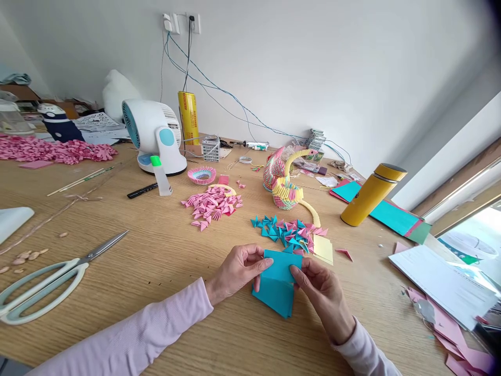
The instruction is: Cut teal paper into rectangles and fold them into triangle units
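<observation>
Between my two hands is a small blue sheet of paper (282,265), held up by its left and right edges. My left hand (239,269) pinches the left edge, thumb on top. The right edge is pinched by my right hand (321,286). Just below and partly behind it, more blue paper (274,296) lies at the table surface; whether the pieces are joined I cannot tell. Beyond my hands sits a pile of folded blue paper triangles (279,232) mixed with pink ones, beside pale yellow paper slips (323,248).
Scissors (78,266) lie at the left. Pink folded pieces (213,204), a glue bottle (161,177) and a fan (156,136) stand farther back. Paper swan-like models (287,190) are behind the blue pile. A yellow flask (371,196) and stacked papers (442,282) are at right.
</observation>
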Tool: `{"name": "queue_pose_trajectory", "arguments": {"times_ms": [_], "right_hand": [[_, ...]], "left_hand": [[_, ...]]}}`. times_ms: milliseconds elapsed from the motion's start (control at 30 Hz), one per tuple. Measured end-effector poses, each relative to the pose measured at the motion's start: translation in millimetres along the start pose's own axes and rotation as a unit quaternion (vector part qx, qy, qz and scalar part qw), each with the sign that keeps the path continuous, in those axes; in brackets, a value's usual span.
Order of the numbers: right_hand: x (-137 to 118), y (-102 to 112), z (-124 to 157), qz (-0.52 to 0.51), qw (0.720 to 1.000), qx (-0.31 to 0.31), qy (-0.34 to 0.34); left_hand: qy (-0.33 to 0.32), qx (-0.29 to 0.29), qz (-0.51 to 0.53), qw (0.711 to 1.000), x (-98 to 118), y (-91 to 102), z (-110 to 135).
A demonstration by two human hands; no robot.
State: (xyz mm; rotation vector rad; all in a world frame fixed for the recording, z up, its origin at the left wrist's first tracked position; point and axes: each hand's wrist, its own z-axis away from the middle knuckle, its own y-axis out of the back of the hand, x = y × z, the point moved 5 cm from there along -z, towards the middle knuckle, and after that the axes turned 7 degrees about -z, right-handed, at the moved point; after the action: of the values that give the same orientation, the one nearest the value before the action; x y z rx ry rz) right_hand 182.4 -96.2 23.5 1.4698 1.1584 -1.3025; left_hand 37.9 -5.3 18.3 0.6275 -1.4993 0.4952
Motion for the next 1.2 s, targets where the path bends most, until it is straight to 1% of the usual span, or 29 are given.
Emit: {"name": "queue_pose_trajectory", "arguments": {"times_ms": [133, 267, 333, 433, 533, 633, 700, 767, 867, 933, 967, 1033, 1133, 1200], "right_hand": [[6, 0, -1, -0.033, 0.999, 0.008, -0.030], [8, -2, 0, -0.073, 0.995, 0.002, -0.063], [8, 0, 0, -0.095, 0.993, 0.019, -0.067], [9, 8, -2, -0.120, 0.990, 0.057, -0.054], [11, 16, -5, -0.114, 0.989, 0.088, -0.043], [14, 21, -5, -0.060, 0.991, 0.110, -0.047], [12, 19, -3, -0.014, 0.994, 0.105, -0.032], [7, 12, 0, 0.007, 0.997, 0.077, 0.000], [0, 1, 4, -0.013, 0.999, 0.032, 0.031], [-4, 3, 2, -0.035, 0.998, 0.030, 0.036], [-6, 8, 1, -0.042, 0.997, 0.043, 0.039], [-10, 30, -5, -0.055, 0.992, 0.096, 0.055], [-12, 81, -14, -0.060, 0.972, 0.209, 0.088], [-5, 115, -19, -0.062, 0.963, 0.257, 0.054]], "left_hand": [[-0.004, -0.027, -0.009, 1.000, -2, -3.3, 1], [-0.010, -0.021, -0.007, 1.000, -1, -0.7, 0], [-0.014, -0.017, -0.002, 1.000, 0, 1.0, 0], [-0.010, -0.002, -0.006, 1.000, -1, 3.7, -1], [-0.005, 0.007, -0.014, 1.000, -3, 4.9, -2], [-0.009, 0.013, -0.014, 1.000, -3, 5.0, -2], [-0.011, 0.016, -0.020, 1.000, -2, 4.8, -1], [-0.015, 0.008, -0.031, 0.999, -1, 3.4, -1], [-0.016, -0.013, -0.047, 0.999, 0, -0.1, 1], [-0.010, -0.016, -0.048, 0.999, 1, -1.1, 2], [-0.005, -0.014, -0.045, 0.999, 1, -1.0, 3], [0.002, -0.005, -0.039, 0.999, 2, -0.2, 3], [0.003, 0.003, -0.042, 0.999, 3, 0.8, 2], [0.005, 0.003, -0.046, 0.999, 3, 0.7, 2]]}}
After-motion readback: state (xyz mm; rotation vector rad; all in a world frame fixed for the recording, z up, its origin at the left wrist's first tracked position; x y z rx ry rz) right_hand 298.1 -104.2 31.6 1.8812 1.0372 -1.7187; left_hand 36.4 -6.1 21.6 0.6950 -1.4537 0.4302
